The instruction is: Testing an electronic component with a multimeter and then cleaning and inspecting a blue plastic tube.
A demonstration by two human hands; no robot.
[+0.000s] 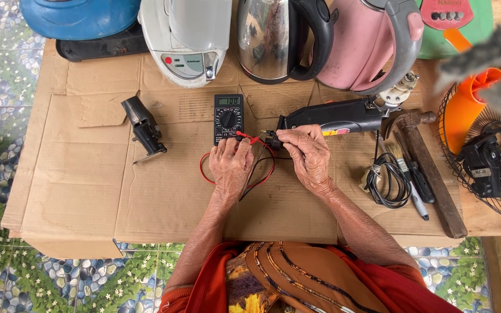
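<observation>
My left hand (pixel 230 165) is closed on a red test probe (pixel 247 137), its tip pointing right at a small black part (pixel 273 140). My right hand (pixel 307 152) pinches that black part together with a black probe. Red and black leads (pixel 265 174) loop under my hands on the cardboard. A black digital multimeter (pixel 228 117) lies just beyond my left hand, its display lit. A black electric handle unit (pixel 334 116) lies right behind my right hand.
The low table is covered with cardboard (pixel 82 185). Along the back stand a blue cooker (pixel 79 17), white hot-water pot (pixel 187 37), steel kettle (pixel 273 40) and pink kettle (pixel 366 43). At right: hammer (pixel 430 168), brush, coiled cable (pixel 387 182), fan guard (pixel 488 150). A black part (pixel 143 127) lies left.
</observation>
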